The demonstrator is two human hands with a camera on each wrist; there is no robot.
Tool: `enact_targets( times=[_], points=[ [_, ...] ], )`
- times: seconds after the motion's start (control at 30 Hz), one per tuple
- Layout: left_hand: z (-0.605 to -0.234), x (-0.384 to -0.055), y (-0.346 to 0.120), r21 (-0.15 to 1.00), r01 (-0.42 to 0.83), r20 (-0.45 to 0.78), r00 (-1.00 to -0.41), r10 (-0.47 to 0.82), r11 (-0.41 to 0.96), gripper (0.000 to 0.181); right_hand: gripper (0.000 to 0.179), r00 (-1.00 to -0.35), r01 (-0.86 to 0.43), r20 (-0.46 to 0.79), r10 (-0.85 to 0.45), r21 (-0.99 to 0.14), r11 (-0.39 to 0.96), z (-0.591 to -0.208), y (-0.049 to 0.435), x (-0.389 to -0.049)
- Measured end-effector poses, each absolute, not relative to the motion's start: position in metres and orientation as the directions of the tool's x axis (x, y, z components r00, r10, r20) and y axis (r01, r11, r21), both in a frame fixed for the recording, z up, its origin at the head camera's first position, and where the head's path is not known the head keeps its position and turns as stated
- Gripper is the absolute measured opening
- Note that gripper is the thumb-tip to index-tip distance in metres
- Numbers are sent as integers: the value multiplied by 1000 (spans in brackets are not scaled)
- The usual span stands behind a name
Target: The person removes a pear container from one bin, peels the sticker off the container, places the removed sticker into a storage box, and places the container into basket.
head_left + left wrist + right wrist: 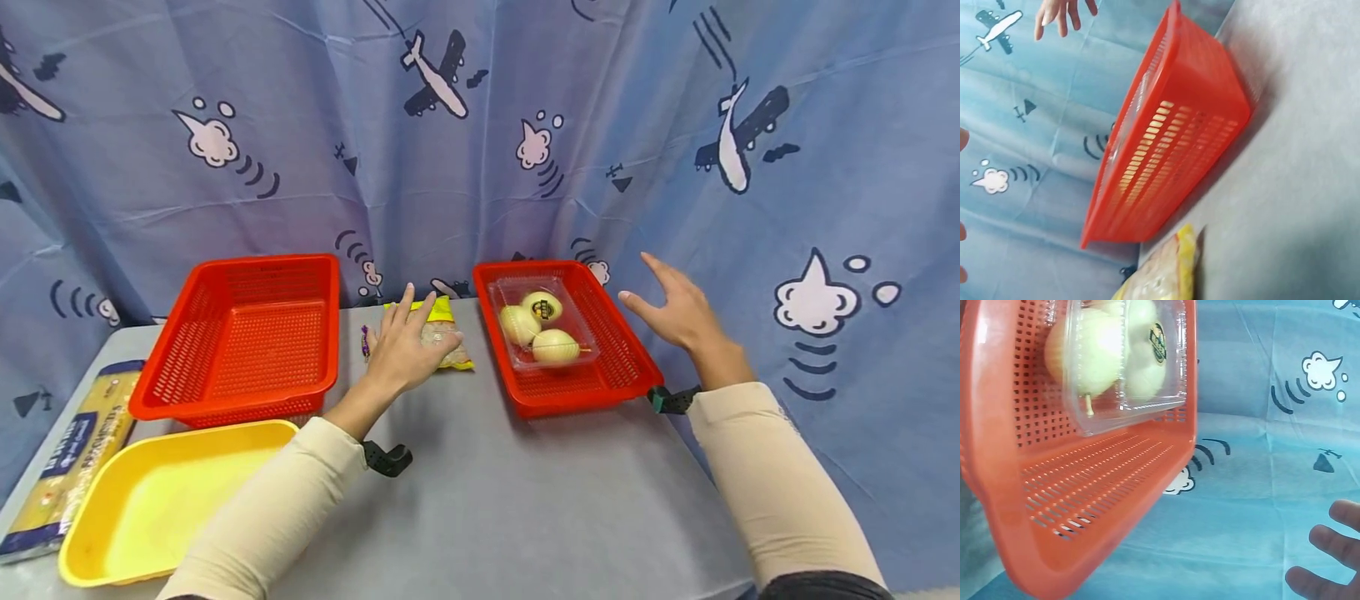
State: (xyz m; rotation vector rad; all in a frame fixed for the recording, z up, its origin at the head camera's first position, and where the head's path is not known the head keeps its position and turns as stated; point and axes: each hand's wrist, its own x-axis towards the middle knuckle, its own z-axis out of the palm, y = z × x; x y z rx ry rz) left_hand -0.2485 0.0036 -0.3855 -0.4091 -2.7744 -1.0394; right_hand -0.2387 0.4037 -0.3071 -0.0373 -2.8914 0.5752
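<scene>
My left hand (408, 346) hovers with spread fingers over a yellow-edged plastic packet (456, 357), partly covering it in the head view; no contact can be made out. To the right of the right red basket (543, 404), my right hand (678, 312) is raised in the air, fingers apart and holding nothing. Inside that basket lies a clear plastic box (521, 362) with three pale yellow pears (556, 346), one bearing a dark sticker. The right wrist view shows the box (1107, 422) against the basket's perforated wall. The packet's corner (1166, 269) shows in the left wrist view.
Another red basket (240, 408) stands at the back left, with a yellow tub (105, 492) in front of it. A long spaghetti pack (82, 450) lies along the table's left edge. A blue curtain (480, 167) with airplane prints hangs behind the grey table (510, 508).
</scene>
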Motion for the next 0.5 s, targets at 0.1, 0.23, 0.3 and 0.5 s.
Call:
enact_targets(
  times=[0.1,0.23,0.3,0.5],
  points=[
    [-392,-248,13,624,314,231,-949,216,715,83,88,-983,-7,170,64,-390,921,-312,405,-239],
    [-403,-247,24,628,315,223,-949,224,712,83,87,-985,-3,159,67,-405,914,-320,406,-241],
    [-408,-247,28,633,312,214,-950,227,708,82,86,-985,-1,155,70,-418,909,-323,406,-241],
    [-420,-245,42,639,313,196,-949,245,703,83,86,-988,7,137,75,-442,897,-332,407,-241]
  ],
)
